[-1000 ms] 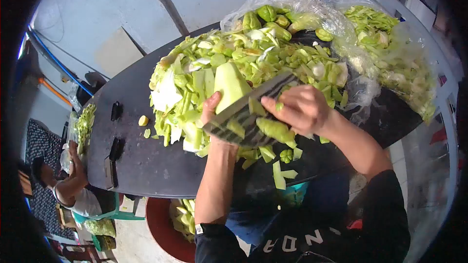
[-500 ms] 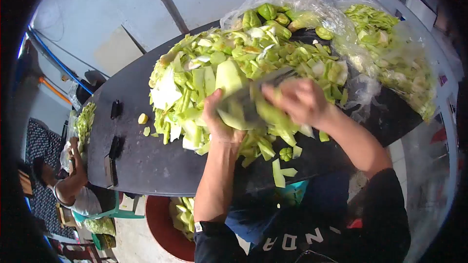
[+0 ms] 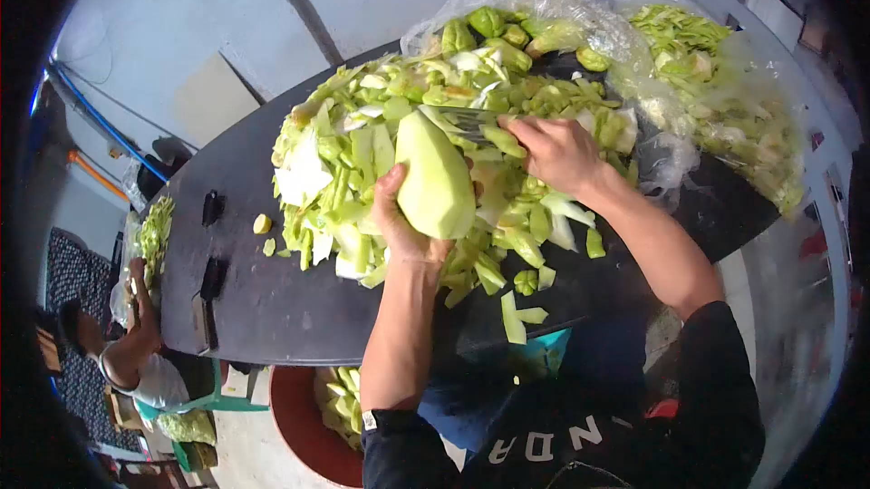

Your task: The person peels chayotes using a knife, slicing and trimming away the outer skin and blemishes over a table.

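My left hand [image 3: 412, 222] cups a peeled chayote [image 3: 433, 176], pale green, smooth and pear-shaped, from below. Its thumb lies along the near side; the other fingers are mostly hidden behind it. My right hand [image 3: 557, 152] grips a knife, its fingers closed around the handle. The broad grey knife blade [image 3: 469, 121] points left and lies near the top of the chayote, slightly blurred. A green strip hangs by the right fingers. Beneath both hands spreads a large heap of green peelings and slices [image 3: 349, 163].
Whole green chayotes [image 3: 487, 21] lie at the back of the dark table [image 3: 263, 308], beside clear plastic bags [image 3: 725, 113] of green pieces. A red tub [image 3: 304, 430] with pale pieces stands below the near edge. Another person [image 3: 136, 353] sits at far left, handling greens.
My right hand and the knife have moved up and back from the chayote's side to near its top. The chayote's broad pale side shows now, and the knife is less blurred.
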The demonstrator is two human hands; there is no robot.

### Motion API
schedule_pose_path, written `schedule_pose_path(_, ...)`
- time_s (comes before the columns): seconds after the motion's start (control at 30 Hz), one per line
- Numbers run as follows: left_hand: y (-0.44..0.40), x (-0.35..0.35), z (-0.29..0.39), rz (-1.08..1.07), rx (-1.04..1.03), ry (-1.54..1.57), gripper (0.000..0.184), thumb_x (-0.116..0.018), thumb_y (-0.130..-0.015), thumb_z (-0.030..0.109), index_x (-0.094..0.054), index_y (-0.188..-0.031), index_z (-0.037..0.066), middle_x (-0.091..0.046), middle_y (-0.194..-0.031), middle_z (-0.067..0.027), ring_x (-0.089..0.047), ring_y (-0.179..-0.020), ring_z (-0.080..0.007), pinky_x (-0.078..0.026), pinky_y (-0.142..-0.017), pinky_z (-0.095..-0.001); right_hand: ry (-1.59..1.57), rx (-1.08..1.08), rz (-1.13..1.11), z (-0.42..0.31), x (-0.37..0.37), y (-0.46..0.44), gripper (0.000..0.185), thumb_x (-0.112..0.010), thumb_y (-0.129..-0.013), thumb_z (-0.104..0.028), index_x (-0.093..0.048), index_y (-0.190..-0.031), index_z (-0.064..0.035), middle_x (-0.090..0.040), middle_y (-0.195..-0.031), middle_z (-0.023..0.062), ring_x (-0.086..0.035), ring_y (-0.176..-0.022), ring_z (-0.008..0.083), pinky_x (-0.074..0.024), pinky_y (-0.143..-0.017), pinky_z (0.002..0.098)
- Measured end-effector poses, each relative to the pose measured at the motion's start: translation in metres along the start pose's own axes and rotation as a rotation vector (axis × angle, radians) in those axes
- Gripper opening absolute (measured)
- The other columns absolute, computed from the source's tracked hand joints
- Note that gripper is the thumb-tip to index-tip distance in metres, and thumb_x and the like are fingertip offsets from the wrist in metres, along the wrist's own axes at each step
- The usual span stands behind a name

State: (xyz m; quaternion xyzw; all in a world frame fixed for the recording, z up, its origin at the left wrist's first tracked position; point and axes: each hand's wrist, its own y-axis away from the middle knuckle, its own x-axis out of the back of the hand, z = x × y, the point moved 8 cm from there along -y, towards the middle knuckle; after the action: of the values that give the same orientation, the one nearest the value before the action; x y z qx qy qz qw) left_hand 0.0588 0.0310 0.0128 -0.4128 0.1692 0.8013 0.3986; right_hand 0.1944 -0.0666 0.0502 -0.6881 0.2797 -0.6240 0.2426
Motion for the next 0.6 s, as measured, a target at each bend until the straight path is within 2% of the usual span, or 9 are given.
schedule_pose_path(0.1,0.002,-0.004,0.003,-0.057,-0.021,-0.009,0.064,-0.059,-0.078,0.041,-0.051,-0.129,0.004,-0.064,-0.109,-0.0172,-0.066,-0.093,-0.0305,-0.057,-0.075,-0.0480,-0.071,0.071,0.088,-0.003,0.010,0.006,0.051,-0.064,-0.065,0.003,-0.063,-0.115,-0.0066,-0.069,-0.095,0.0098,-0.068,-0.078,0.0291,-0.0561,-0.062,0.0378)
schedule_pose_path(0.13,0.000,-0.003,0.002,-0.118,-0.027,0.025,0.063,-0.059,-0.081,0.042,-0.051,-0.129,0.004,-0.064,-0.110,-0.0166,-0.065,-0.095,-0.0310,-0.056,-0.081,-0.0468,-0.065,0.154,0.196,-0.015,0.021,0.006,0.037,-0.067,-0.071,-0.004,-0.066,-0.108,-0.0070,-0.069,-0.083,0.0070,-0.068,-0.068,0.0259,-0.0552,-0.055,0.0364)
schedule_pose_path(0.23,-0.005,0.017,0.005,0.138,-0.110,0.052,0.058,-0.052,-0.090,0.049,-0.052,-0.131,0.007,-0.061,-0.121,-0.0157,-0.061,-0.107,-0.0317,-0.051,-0.091,-0.0453,-0.192,0.252,0.243,-0.040,0.026,0.008,0.038,-0.070,-0.071,-0.007,-0.066,-0.109,-0.0046,-0.066,-0.077,0.0065,-0.067,-0.064,0.0249,-0.0542,-0.053,0.0357)
schedule_pose_path(0.27,-0.001,0.014,0.004,0.122,-0.083,0.096,0.058,-0.048,-0.094,0.051,-0.051,-0.130,0.006,-0.059,-0.125,-0.0148,-0.058,-0.113,-0.0328,-0.047,-0.099,-0.0474,-0.184,0.292,0.223,-0.051,0.032,0.009,0.040,-0.071,-0.071,-0.010,-0.066,-0.110,-0.0032,-0.062,-0.070,0.0052,-0.064,-0.059,0.0219,-0.0527,-0.051,0.0336)
schedule_pose_path(0.3,-0.003,0.013,0.003,0.105,-0.028,0.177,0.058,-0.051,-0.094,0.051,-0.053,-0.129,0.004,-0.061,-0.118,-0.0166,-0.060,-0.109,-0.0310,-0.050,-0.096,-0.0443,-0.186,0.295,0.225,-0.057,0.038,0.010,0.040,-0.071,-0.071,-0.010,-0.066,-0.110,-0.0032,-0.062,-0.070,0.0052,-0.064,-0.059,0.0219,-0.0527,-0.051,0.0336)
schedule_pose_path(0.4,-0.015,0.015,0.002,-0.099,-0.022,0.449,0.062,-0.046,-0.095,0.055,-0.051,-0.129,0.004,-0.059,-0.120,-0.0169,-0.057,-0.113,-0.0309,-0.049,-0.097,-0.0436,-0.053,0.470,0.257,-0.081,0.043,0.016,0.038,-0.066,-0.072,-0.010,-0.067,-0.110,-0.0049,-0.054,-0.064,0.0008,-0.060,-0.055,0.0156,-0.0504,-0.047,0.0300)
schedule_pose_path(0.43,-0.017,0.015,0.004,-0.131,-0.072,0.483,0.062,-0.046,-0.096,0.055,-0.051,-0.130,0.004,-0.059,-0.120,-0.0162,-0.057,-0.113,-0.0312,-0.049,-0.097,-0.0429,-0.083,0.513,0.315,-0.085,0.044,0.016,0.039,-0.071,-0.070,-0.010,-0.068,-0.107,-0.0005,-0.047,-0.059,0.0019,-0.054,-0.051,0.0172,-0.0442,-0.044,0.0299)
schedule_pose_path(0.5,-0.014,0.017,0.002,-0.081,-0.060,0.386,0.061,-0.046,-0.095,0.056,-0.053,-0.127,0.005,-0.060,-0.117,-0.0150,-0.059,-0.109,-0.0292,-0.051,-0.094,-0.0412,0.013,0.487,0.243,-0.089,0.041,0.015,0.036,-0.062,-0.073,-0.012,-0.068,-0.109,-0.0067,-0.051,-0.066,-0.0014,-0.059,-0.057,0.0131,-0.0507,-0.049,0.0276)
schedule_pose_path(0.6,-0.009,0.014,0.000,-0.020,-0.060,0.282,0.058,-0.048,-0.093,0.055,-0.056,-0.122,0.005,-0.062,-0.112,-0.0140,-0.061,-0.101,-0.0269,-0.052,-0.088,-0.0389,0.060,0.482,0.294,-0.090,0.039,0.016,0.035,-0.062,-0.073,-0.012,-0.068,-0.107,-0.0070,-0.051,-0.067,-0.0016,-0.058,-0.058,0.0125,-0.0507,-0.049,0.0268)
